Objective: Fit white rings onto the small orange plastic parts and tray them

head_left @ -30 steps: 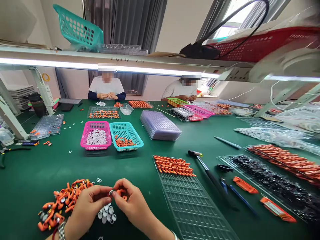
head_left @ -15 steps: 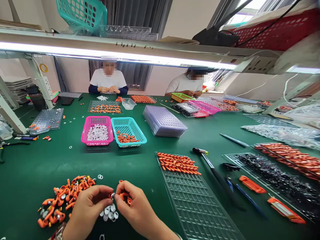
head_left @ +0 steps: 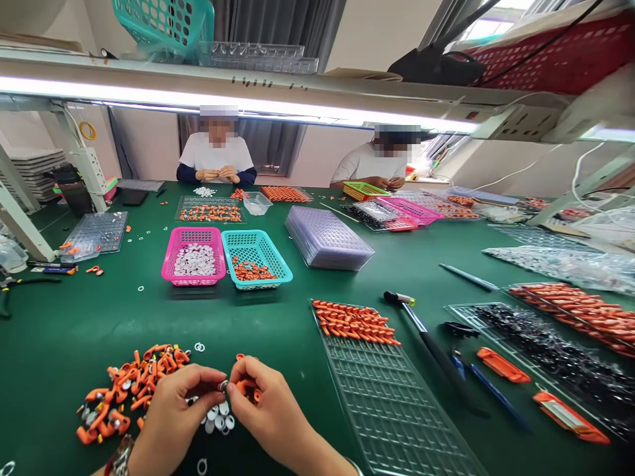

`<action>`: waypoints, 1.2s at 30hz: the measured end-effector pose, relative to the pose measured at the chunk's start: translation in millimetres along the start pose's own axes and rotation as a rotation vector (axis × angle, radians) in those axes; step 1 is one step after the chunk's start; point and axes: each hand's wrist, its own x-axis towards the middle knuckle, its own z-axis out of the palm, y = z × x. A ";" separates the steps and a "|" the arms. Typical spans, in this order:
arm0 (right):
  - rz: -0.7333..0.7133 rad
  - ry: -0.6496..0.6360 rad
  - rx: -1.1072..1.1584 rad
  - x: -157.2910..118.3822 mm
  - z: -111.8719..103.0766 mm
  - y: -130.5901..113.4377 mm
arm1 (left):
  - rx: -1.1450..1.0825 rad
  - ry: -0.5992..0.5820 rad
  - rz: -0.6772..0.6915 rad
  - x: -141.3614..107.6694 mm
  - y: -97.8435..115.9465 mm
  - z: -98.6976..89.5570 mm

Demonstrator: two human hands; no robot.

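My left hand (head_left: 179, 406) pinches a small dark-rimmed round part (head_left: 223, 385) between thumb and fingertips. The thumb and forefinger of my right hand (head_left: 270, 403) close on the same part from the other side. Several orange pieces (head_left: 248, 389) show behind my right fingers; whether they lie on the table or in the palm I cannot tell. Below the fingertips lies a small heap of white oval discs (head_left: 218, 419). Left of my left hand is a loose pile of orange hook-shaped parts (head_left: 129, 383), some with metal or yellow bits.
A clear tray (head_left: 391, 396), its far rows filled with orange parts (head_left: 352, 320), lies to the right. Beyond it are a hammer (head_left: 421, 340), orange-handled tools and black parts (head_left: 536, 344). Pink (head_left: 193, 284) and turquoise baskets (head_left: 255, 285) stand ahead. Two people sit across the table.
The view has shifted very slightly. Both hands stay together at the small part, with only a tiny movement of the fingers.
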 end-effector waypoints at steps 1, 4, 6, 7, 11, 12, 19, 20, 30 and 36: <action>0.001 0.000 0.000 -0.1 -0.1 -0.1 | 0.006 0.003 0.005 -0.1 0.1 0.0; 0.004 0.007 -0.013 -0.8 -0.1 -0.2 | 0.018 0.017 0.004 -0.2 0.4 0.2; 0.002 0.012 -0.025 -1.2 0.2 -0.2 | 0.028 0.027 0.005 -0.3 0.5 0.5; 0.001 0.015 -0.031 -1.3 0.5 -0.1 | 0.035 0.031 0.008 -0.4 0.6 0.6; 0.011 0.019 -0.035 -1.2 1.7 0.9 | 0.062 0.032 0.022 -1.3 0.6 0.7; 0.014 0.018 -0.037 -1.2 1.9 1.1 | 0.065 0.030 0.027 -1.6 0.4 0.8; 0.015 -0.004 0.001 -1.9 1.5 0.2 | 0.054 0.022 0.055 -4.3 -2.2 1.4; 0.017 -0.010 0.016 -1.9 1.6 0.2 | 0.054 0.025 0.063 -4.5 -2.5 1.4; 0.138 -0.075 0.348 -0.5 0.8 3.7 | 0.020 0.046 0.145 -6.1 -1.9 0.0; 0.224 -0.164 0.496 2.5 -3.8 0.7 | -0.041 0.034 0.174 -7.3 0.3 -0.4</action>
